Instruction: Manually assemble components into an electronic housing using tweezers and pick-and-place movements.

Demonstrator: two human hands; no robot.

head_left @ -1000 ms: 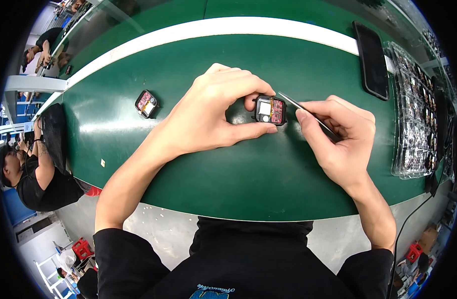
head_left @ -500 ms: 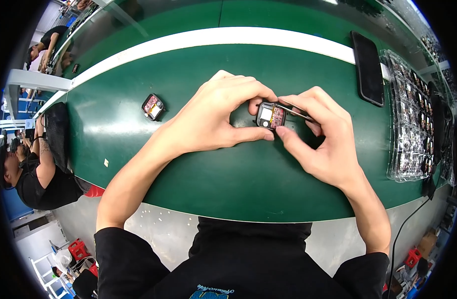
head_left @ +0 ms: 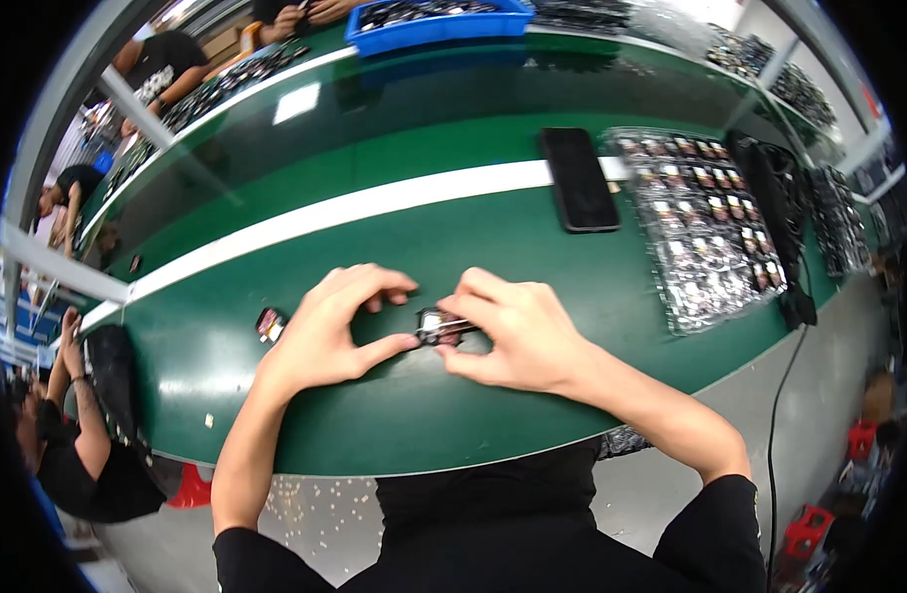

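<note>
A small square watch case (head_left: 432,327) with its inner electronics exposed sits between my hands, just above or on the green table; which of the two I cannot tell. My right hand (head_left: 520,334) pinches a pair of metal tweezers (head_left: 457,326), which lie across the case, and its thumb and fingers are at the case's right side. My left hand (head_left: 320,334) has its thumb and fingers spread, the thumb tip at the case's left edge. Beyond my left wrist lies a second open watch case (head_left: 270,324), partly beside the hand.
A black phone (head_left: 580,183) rests across the white strip (head_left: 374,210). To its right is a clear plastic tray (head_left: 676,212) of small watch parts, beside a black bag (head_left: 770,183). A blue bin (head_left: 438,32) stands at the back. Co-workers sit at left and far side.
My head view has shifted, bringing the blue bin into sight. My left fingers have come off the watch case and spread, while my right hand stays at it with the tweezers.
</note>
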